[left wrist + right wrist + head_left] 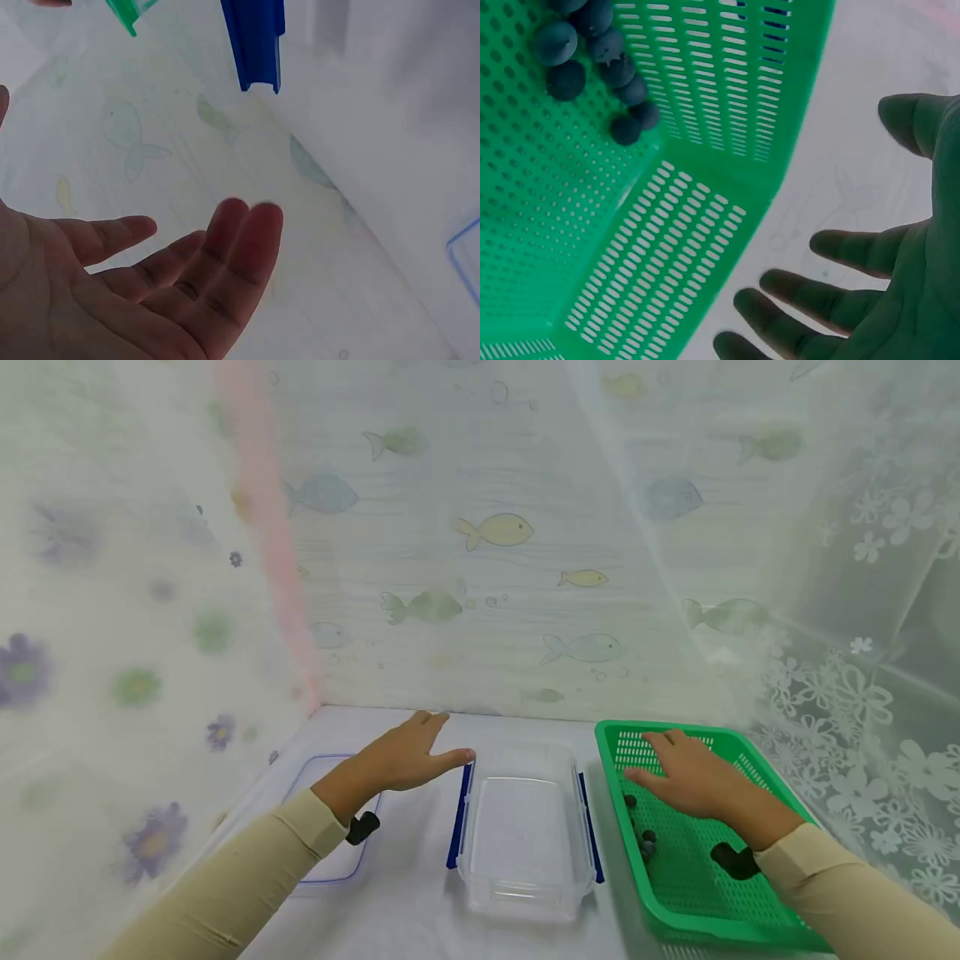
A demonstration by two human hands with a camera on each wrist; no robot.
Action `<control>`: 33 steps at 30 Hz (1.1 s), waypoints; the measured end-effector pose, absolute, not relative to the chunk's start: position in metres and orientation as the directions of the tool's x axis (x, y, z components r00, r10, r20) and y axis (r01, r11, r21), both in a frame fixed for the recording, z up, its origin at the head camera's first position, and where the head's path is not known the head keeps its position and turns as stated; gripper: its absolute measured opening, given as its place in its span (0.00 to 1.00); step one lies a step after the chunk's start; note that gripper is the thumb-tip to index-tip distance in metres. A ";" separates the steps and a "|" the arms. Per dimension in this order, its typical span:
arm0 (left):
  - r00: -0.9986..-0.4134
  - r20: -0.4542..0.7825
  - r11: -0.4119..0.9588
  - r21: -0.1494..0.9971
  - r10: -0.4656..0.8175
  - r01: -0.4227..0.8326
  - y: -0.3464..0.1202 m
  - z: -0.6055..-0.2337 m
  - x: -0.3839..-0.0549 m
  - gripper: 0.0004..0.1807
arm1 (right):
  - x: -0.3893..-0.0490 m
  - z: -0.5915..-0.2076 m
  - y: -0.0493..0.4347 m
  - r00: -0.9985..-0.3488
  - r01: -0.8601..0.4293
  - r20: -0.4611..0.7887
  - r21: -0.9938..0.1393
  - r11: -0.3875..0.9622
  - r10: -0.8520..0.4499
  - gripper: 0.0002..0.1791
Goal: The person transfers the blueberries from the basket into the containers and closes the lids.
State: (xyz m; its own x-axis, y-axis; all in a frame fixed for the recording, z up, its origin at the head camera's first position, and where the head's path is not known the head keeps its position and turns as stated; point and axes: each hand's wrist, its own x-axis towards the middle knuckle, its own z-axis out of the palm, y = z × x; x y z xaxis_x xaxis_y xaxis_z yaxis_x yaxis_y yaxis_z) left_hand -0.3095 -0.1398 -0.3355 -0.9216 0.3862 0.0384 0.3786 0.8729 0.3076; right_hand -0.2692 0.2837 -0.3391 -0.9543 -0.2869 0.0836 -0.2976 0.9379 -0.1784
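A clear plastic container (522,835) with dark blue side clips stands mid-table. My left hand (408,752) hovers at its left side, fingers extended and thumb toward the rim, holding nothing. In the left wrist view its fingers (247,255) are spread below a blue clip (257,45). On the right, a green perforated basket (705,920) holds several blueberries (592,52) gathered along its left wall. My right hand (693,777) is over the basket, its fingers straight and apart with nothing in them. The right wrist view shows those fingers (810,300) beside the basket's edge.
A flat clear lid (330,868) with a blue-tinted rim lies left of the container, partly behind my left forearm. Translucent curtains with fish (506,529) and flowers (156,841) enclose the white table (420,902) at the back and sides.
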 end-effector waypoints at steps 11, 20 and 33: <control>-0.920 -0.012 0.708 0.642 0.392 0.293 -0.123 -0.377 -0.321 0.37 | -0.292 -0.358 0.291 -0.946 -0.288 -0.048 -0.319 0.903 -0.319 0.24; -0.940 -0.031 0.631 0.749 0.340 0.203 -0.115 -0.400 -0.324 0.30 | -0.299 -0.377 0.292 -0.937 -0.256 -0.125 -0.385 0.887 -0.325 0.11; -0.944 -0.046 0.527 0.838 0.325 0.140 -0.112 -0.404 -0.324 0.27 | -0.306 -0.396 0.284 -0.933 -0.195 -0.184 -0.464 0.864 -0.310 0.13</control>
State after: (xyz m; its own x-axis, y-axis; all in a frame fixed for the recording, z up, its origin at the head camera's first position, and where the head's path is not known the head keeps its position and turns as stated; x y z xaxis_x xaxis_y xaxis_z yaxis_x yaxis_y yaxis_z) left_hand -0.3241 -0.1122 -0.4037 -0.9444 0.3254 -0.0463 0.1405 0.5271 0.8381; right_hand -0.3057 0.2844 -0.3960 -0.9328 -0.3096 -0.1842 -0.1952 0.8642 -0.4637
